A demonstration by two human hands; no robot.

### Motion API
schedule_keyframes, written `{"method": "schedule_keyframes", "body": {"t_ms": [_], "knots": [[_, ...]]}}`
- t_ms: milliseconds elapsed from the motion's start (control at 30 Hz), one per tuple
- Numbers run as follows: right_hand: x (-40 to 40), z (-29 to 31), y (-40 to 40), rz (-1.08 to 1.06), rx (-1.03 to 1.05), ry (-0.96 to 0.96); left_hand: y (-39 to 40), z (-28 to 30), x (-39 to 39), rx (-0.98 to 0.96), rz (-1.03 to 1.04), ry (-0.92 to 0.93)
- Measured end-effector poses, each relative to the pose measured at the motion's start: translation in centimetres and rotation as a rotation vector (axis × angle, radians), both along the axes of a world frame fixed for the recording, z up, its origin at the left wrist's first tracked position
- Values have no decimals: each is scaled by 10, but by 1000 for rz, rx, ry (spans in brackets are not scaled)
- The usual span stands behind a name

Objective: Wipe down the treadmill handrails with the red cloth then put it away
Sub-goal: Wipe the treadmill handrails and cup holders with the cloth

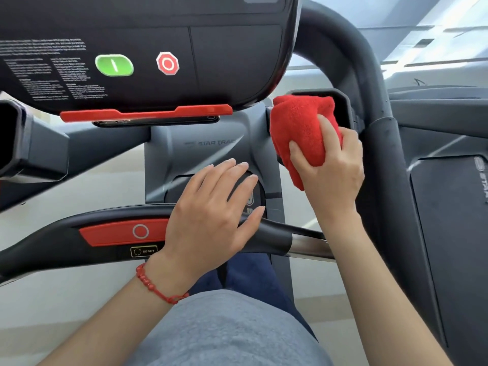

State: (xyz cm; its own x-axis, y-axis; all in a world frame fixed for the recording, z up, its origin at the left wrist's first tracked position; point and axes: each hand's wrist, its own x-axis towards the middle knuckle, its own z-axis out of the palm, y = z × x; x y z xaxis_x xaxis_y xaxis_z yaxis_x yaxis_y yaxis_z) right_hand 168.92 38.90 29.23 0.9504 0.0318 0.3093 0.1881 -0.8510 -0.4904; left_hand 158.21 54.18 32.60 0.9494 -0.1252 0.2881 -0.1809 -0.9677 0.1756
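Red cloth [301, 128]: bunched, clutched by right hand [335, 165] beneath console's right corner. Left hand [211, 212]: fingers spread flat, gripping nothing, on front handrail [52, 241].

The treadmill [211, 143] carries everything: a left hand [211, 215] rests on its front handrail [52, 241]; at two o'clock, a red cloth [301, 133] presses its frame.

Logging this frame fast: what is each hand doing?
Left hand: open, flat on the front bar, holding nothing.
Right hand: closed on the red cloth.
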Motion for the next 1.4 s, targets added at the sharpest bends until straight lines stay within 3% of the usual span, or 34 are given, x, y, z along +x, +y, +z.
{"method": "schedule_keyframes", "body": {"t_ms": [167,367,567,800,1100,1400], "knots": [[-6,-1,-25,-13,-27,-33,1,0,0,-4,9,8],[19,4,-33,-119,53,46,1,1,0,-7,7,9],[-1,-1,-32,-133,138,30,1,2,0,-12,15,1],[28,5,-34,-118,194,84,2,4,1,-30,28,-2],[-2,6,-39,-116,207,98,2,4,-1,-52,25,-41],[-45,25,-28,-237,359,63,7,3,-10,-39,-128,-72]]}}
